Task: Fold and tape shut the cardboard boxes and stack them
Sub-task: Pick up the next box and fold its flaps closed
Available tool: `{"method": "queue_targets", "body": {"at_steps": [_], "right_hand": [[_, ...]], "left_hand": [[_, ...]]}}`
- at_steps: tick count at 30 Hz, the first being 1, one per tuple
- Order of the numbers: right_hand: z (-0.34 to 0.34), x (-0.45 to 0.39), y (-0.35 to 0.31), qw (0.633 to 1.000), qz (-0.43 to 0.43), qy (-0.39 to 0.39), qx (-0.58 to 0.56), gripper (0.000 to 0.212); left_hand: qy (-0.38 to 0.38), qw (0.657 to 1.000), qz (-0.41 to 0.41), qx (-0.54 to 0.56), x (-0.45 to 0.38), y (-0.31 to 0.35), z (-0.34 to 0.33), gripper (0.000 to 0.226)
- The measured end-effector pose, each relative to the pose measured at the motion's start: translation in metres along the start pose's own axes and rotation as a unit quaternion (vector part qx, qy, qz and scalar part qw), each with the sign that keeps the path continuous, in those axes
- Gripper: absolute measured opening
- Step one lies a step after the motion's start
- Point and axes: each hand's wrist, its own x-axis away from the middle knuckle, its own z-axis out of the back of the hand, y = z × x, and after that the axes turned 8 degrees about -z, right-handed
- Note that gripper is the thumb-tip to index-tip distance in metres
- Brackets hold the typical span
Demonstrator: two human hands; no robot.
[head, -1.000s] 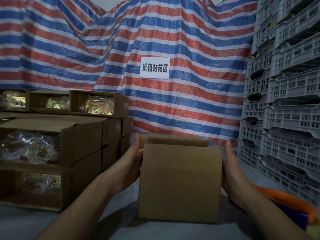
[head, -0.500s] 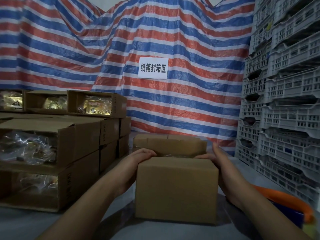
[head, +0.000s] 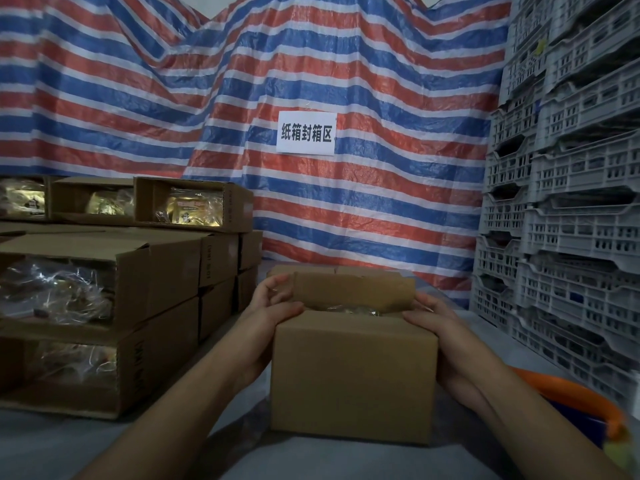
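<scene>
A brown cardboard box point(head: 353, 379) stands on the grey table in front of me. Its near top flap lies folded down and its far flap point(head: 353, 289) leans inward over the opening. A gap between them shows clear plastic packets point(head: 349, 310) inside. My left hand point(head: 268, 308) grips the box's upper left corner, thumb on the near flap, fingers curled at the far flap's left end. My right hand point(head: 434, 318) grips the upper right corner the same way, thumb on top.
Stacks of open cardboard boxes point(head: 104, 296) with plastic-wrapped goods fill the left side. Grey plastic crates point(head: 561, 216) are piled up on the right. An orange and blue object point(head: 581, 403) sits at the lower right. A striped tarp with a white sign point(head: 306, 133) hangs behind.
My hands have moved from the box's sides up to its top corners. The near flap has been folded down and the far flap has come inward toward it.
</scene>
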Motion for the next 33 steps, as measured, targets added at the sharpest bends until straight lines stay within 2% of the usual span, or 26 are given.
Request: {"method": "queue_targets", "body": {"at_steps": [3, 7, 9, 15, 19, 22, 26, 28, 30, 32, 33], "right_hand": [[0.001, 0.001, -0.001, 1.0, 0.002, -0.019, -0.003, 0.058], [0.0, 0.005, -0.003, 0.998, 0.03, -0.058, 0.013, 0.066], [0.001, 0.004, -0.003, 0.997, 0.041, -0.065, 0.025, 0.066], [0.001, 0.009, -0.004, 0.995, 0.036, -0.074, 0.05, 0.05], [0.002, 0.008, -0.006, 0.985, 0.063, -0.058, 0.151, 0.027], [0.003, 0.005, -0.008, 0.975, 0.073, -0.031, 0.206, 0.03], [0.004, 0.003, -0.007, 0.971, 0.086, -0.018, 0.22, 0.031], [0.004, 0.003, -0.007, 0.97, 0.089, -0.014, 0.227, 0.031], [0.004, 0.004, -0.008, 0.969, 0.089, -0.01, 0.229, 0.031], [0.003, 0.006, -0.009, 0.969, 0.094, -0.01, 0.228, 0.032], [0.002, 0.007, -0.01, 0.969, 0.094, -0.011, 0.228, 0.033]], "left_hand": [[-0.017, 1.0, 0.001, -0.008, 0.001, 0.0, 0.003, 0.049], [-0.027, 0.992, 0.004, -0.122, 0.003, 0.002, 0.005, 0.021], [-0.024, 0.989, 0.005, -0.145, 0.002, 0.001, 0.007, 0.017], [-0.019, 0.987, 0.0, -0.16, 0.001, -0.001, 0.006, 0.017], [-0.019, 0.986, -0.003, -0.165, 0.001, -0.001, 0.006, 0.017], [-0.019, 0.985, -0.003, -0.171, 0.001, -0.001, 0.005, 0.018], [-0.04, 0.978, 0.006, -0.203, -0.004, 0.007, 0.005, 0.022], [-0.064, 0.962, 0.026, -0.264, -0.007, 0.02, 0.002, 0.021], [-0.083, 0.932, 0.03, -0.352, -0.008, 0.034, -0.007, 0.018], [-0.102, 0.882, -0.021, -0.46, -0.007, 0.045, -0.022, 0.018], [-0.115, 0.84, -0.072, -0.526, -0.006, 0.047, -0.031, 0.025]]}}
